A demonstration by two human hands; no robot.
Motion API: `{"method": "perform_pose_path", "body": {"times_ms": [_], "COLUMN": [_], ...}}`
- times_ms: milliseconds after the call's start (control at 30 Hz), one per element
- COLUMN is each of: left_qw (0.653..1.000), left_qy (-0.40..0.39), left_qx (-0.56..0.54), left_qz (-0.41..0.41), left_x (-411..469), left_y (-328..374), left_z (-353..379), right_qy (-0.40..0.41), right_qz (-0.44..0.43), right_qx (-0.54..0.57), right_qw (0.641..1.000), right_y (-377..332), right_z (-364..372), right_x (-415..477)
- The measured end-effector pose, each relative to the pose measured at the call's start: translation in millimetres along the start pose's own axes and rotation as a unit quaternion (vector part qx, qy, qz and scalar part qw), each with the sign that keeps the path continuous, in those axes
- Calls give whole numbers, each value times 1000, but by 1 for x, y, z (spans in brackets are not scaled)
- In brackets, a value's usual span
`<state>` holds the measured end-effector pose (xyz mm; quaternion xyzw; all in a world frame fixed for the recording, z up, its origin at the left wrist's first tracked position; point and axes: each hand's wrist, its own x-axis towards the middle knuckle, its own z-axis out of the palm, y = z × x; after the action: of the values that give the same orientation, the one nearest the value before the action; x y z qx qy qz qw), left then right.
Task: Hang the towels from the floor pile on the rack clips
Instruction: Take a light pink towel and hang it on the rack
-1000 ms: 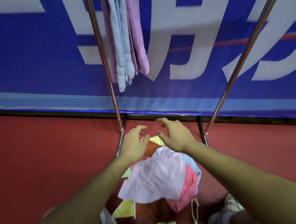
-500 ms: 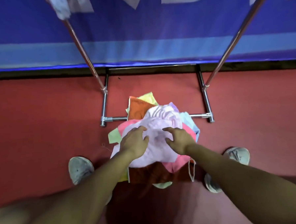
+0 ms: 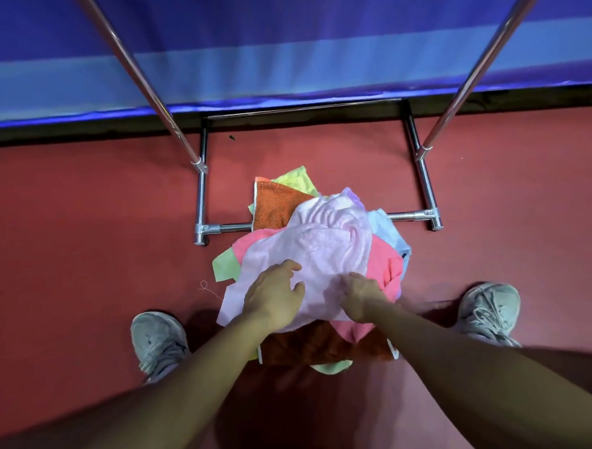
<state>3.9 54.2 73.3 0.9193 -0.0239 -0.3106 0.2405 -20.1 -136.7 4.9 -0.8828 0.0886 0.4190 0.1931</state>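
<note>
A pile of towels lies on the red floor over the rack's front base bar point(image 3: 410, 215). A pale pink towel point(image 3: 323, 247) is on top. Under it show an orange towel point(image 3: 276, 204), a yellow-green towel point(image 3: 295, 179), a coral towel point(image 3: 387, 259), a light blue towel point(image 3: 387, 233) and a rust-brown towel point(image 3: 311, 347). My left hand point(image 3: 274, 297) rests on the pale pink towel's near left part with fingers spread. My right hand point(image 3: 360, 298) pinches the same towel's near edge with curled fingers. The rack's clips and top are out of view.
Two slanting chrome uprights, the left upright point(image 3: 143, 81) and the right upright point(image 3: 478, 63), rise from the rack's base. A blue banner point(image 3: 278, 36) hangs behind. My shoes, the left shoe point(image 3: 158, 341) and the right shoe point(image 3: 487, 310), stand either side of the pile.
The view has dropped from the hanging towels to the floor pile. Both hands came down onto the pale pink towel, and the right hand's fingers have curled into it.
</note>
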Motion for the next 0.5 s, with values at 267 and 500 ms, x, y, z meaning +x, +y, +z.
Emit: {"method": "perform_pose_path", "body": {"times_ms": [267,500], "left_qw": [1000,996], "left_qy": [-2,59], "left_qx": [1,-30], "left_qz": [6,62], "left_x": [-14,-51], "left_y": [5,32], "left_z": [-24,-59], "right_qy": [90,104], "right_qz": [-52,-198], "right_qx": [195,363], "right_qw": [975,905], "right_y": [-18,-65], "right_z": [-46,-147], "right_x": [-36,-127]}}
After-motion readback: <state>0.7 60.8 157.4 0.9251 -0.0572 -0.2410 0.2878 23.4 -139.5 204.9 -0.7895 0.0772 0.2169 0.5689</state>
